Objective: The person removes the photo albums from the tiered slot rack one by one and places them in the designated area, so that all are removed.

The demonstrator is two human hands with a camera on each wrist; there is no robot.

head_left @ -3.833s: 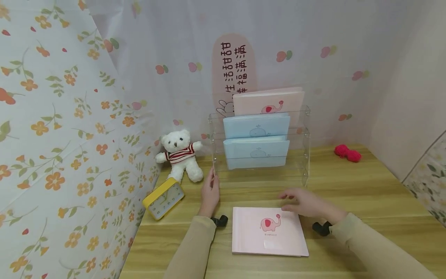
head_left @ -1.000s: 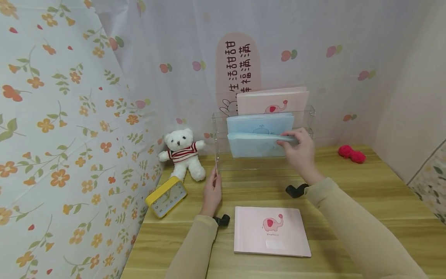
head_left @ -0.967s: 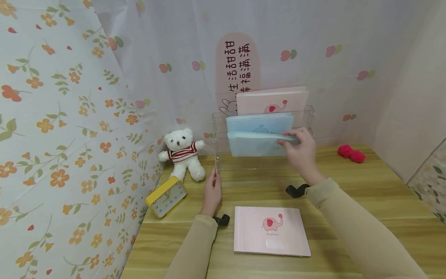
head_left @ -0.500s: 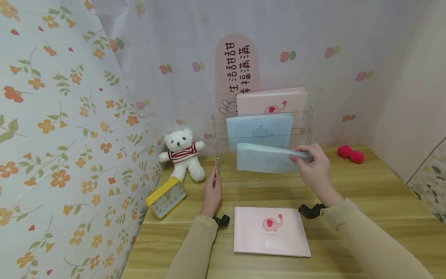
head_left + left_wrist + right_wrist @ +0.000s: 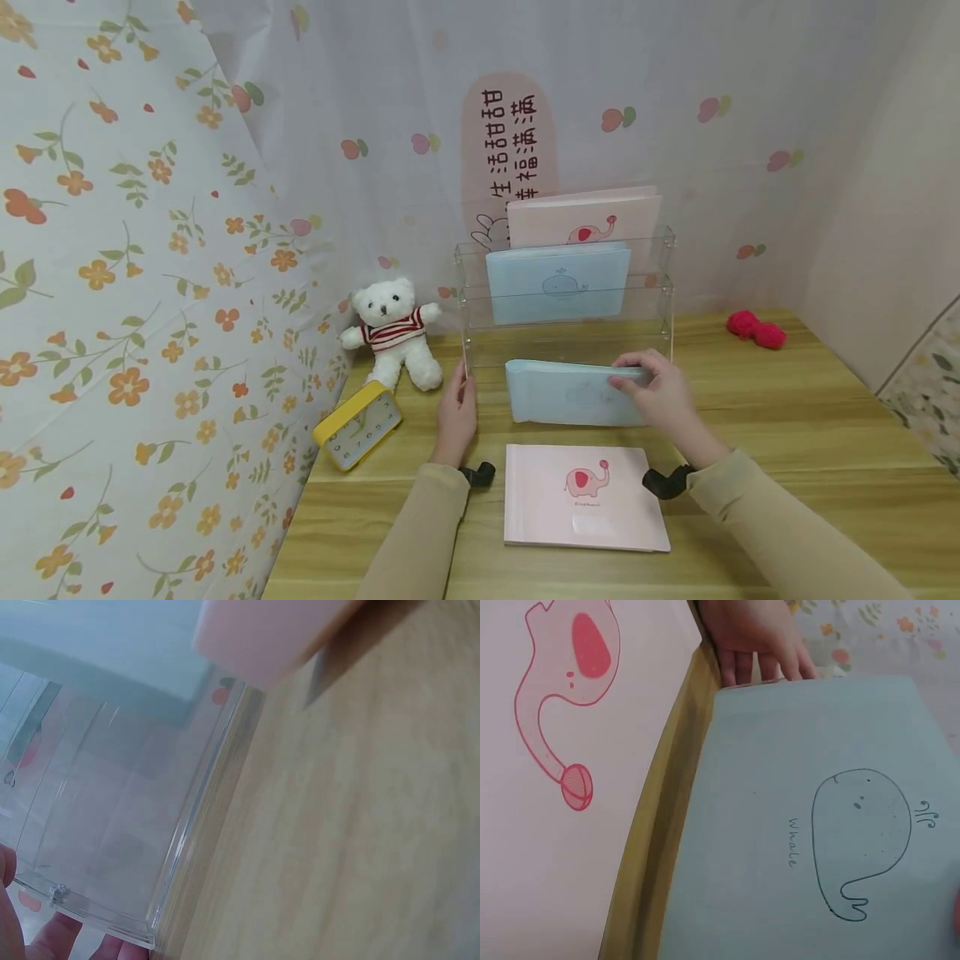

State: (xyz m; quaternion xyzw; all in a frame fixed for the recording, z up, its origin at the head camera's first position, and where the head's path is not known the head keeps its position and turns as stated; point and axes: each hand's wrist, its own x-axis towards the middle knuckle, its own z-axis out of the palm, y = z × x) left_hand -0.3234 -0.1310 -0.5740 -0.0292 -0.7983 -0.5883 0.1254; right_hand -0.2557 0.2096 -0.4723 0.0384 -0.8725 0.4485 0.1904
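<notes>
My right hand point(image 5: 663, 400) pinches the right upper corner of a blue booklet point(image 5: 562, 396) with a whale drawing. The booklet stands upright, low in front of the clear acrylic rack point(image 5: 651, 293). In the right wrist view its cover point(image 5: 780, 780) reads "Whale". At the rack's lower left edge, my left hand point(image 5: 456, 417) grips the side panel point(image 5: 105, 922), thumb on one side and fingers on the other. A second blue whale booklet point(image 5: 558, 287) sits in the rack's middle tier, and a pink elephant booklet point(image 5: 577, 218) sits behind it in the top tier.
Another pink elephant booklet point(image 5: 585, 500) lies flat on the wooden table point(image 5: 780, 417) between my forearms. To the left are a white teddy bear point(image 5: 393, 333) and a yellow clock point(image 5: 358, 425). A red yarn bundle point(image 5: 756, 330) lies at the back right.
My right hand has come from over the table to the front blue booklet, drawn it out of the rack's lower tier, and brought it down and forward. My left hand stays on the rack.
</notes>
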